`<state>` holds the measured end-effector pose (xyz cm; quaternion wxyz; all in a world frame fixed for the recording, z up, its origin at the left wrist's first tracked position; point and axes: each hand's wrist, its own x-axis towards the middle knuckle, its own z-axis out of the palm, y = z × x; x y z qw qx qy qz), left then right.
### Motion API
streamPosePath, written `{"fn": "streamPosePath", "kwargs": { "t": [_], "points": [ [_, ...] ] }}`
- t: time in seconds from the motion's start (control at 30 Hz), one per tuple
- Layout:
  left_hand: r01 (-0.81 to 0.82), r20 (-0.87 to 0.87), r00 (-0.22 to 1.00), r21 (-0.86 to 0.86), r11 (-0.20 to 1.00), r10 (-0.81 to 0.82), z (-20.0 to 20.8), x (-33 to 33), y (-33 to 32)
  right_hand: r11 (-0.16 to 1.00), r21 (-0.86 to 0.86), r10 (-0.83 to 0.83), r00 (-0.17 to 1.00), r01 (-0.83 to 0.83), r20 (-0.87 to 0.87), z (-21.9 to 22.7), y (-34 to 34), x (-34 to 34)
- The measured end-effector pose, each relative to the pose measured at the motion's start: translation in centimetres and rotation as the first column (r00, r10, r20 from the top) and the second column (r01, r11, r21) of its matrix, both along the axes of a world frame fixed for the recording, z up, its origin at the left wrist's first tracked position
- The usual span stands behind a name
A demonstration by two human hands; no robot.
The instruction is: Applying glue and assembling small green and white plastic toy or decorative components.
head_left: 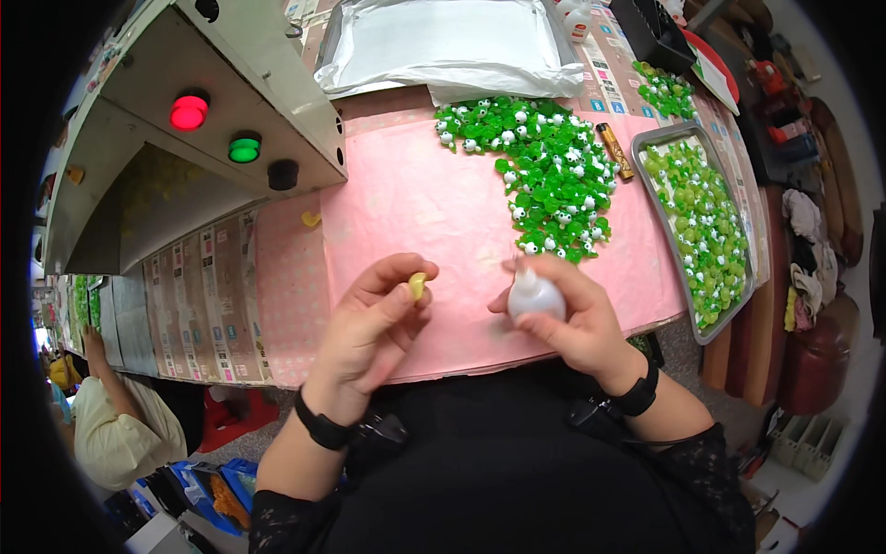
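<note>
Between the thumb and fingertips of my left hand point(369, 323) is a small yellow piece point(417, 285), curved and glossy, pinched above the pink sheet point(406, 203). My right hand point(591, 337) wraps round a small white squeeze bottle point(535, 300) with a thin nozzle pointing up and away from me. A gap separates the nozzle from the yellow piece. Beyond my right hand lies a loose pile of green translucent pieces point(558, 189) with white ball-shaped parts marked in black. A second small yellow piece point(311, 220) rests on the table to the left.
A metal machine housing point(268, 83) with red and green buttons stands at left. At right is a metal tray point(664, 231) of yellow-green pieces, near a gold-and-brown tube point(615, 150). A tray lined with white sheeting point(443, 46) lies behind. Another person point(129, 429) sits far left.
</note>
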<state>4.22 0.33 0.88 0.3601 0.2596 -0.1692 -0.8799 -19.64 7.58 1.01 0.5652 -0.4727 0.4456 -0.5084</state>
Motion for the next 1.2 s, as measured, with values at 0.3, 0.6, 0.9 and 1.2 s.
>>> {"fn": "streamPosePath", "kwargs": {
  "t": [0.3, 0.6, 0.9, 1.2],
  "points": [
    [0.049, -0.08, 0.996, 0.063, 0.997, -0.044, -1.7, -1.8, 0.7, 0.994, 0.099, -0.019, 0.985, 0.037, -0.17, 2.2, 0.3, -0.7],
    [0.033, 0.125, 0.992, -0.038, 0.999, -0.028, -0.6, -2.0, 1.1, 0.991, 0.009, -0.128, 0.98, 0.131, -0.154, 2.5, 0.1, -0.9],
    [0.061, -0.028, 0.998, -0.019, 0.998, -0.062, -1.8, -1.3, 1.2, 0.948, -0.151, -0.286, 0.958, 0.279, -0.024, 3.1, -0.3, -1.1],
    [0.129, -0.085, 0.989, 0.082, 0.988, -0.122, -1.6, -1.4, 1.3, 0.918, -0.351, -0.263, 0.947, 0.186, -0.185, 3.5, -0.5, -1.2]
  ]
}}
